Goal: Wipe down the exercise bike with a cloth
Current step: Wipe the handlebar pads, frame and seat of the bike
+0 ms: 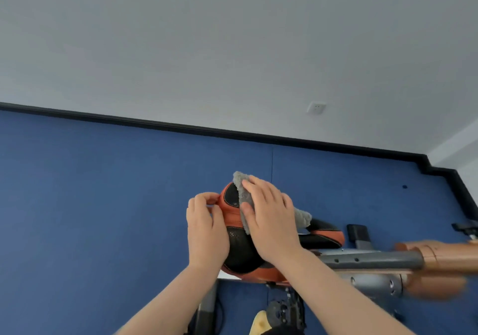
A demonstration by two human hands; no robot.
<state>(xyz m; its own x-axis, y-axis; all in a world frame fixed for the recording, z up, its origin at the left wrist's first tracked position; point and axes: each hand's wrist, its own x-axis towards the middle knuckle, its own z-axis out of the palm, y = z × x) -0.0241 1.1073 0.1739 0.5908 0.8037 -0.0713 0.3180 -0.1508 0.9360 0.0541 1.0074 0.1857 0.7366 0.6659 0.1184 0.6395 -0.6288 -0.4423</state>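
Fingers of the right hand (269, 220) lie flat and spread on a grey cloth (244, 188), pressing it onto the bike's (372, 259) orange-and-black seat (239, 254). Cloth ends stick out past the fingertips and beside the wrist. The left hand (205, 228) curls its fingers round the seat's left edge, thumb on top. Both forearms reach up from below. A grey post and orange frame run off right, blurred. Blue floor (103, 205) lies beneath, a white wall (232, 50) with 1 socket (316, 107) beyond.

Grey cloth (244, 192); orange-black perforated seat (239, 252); blue floor (103, 205).
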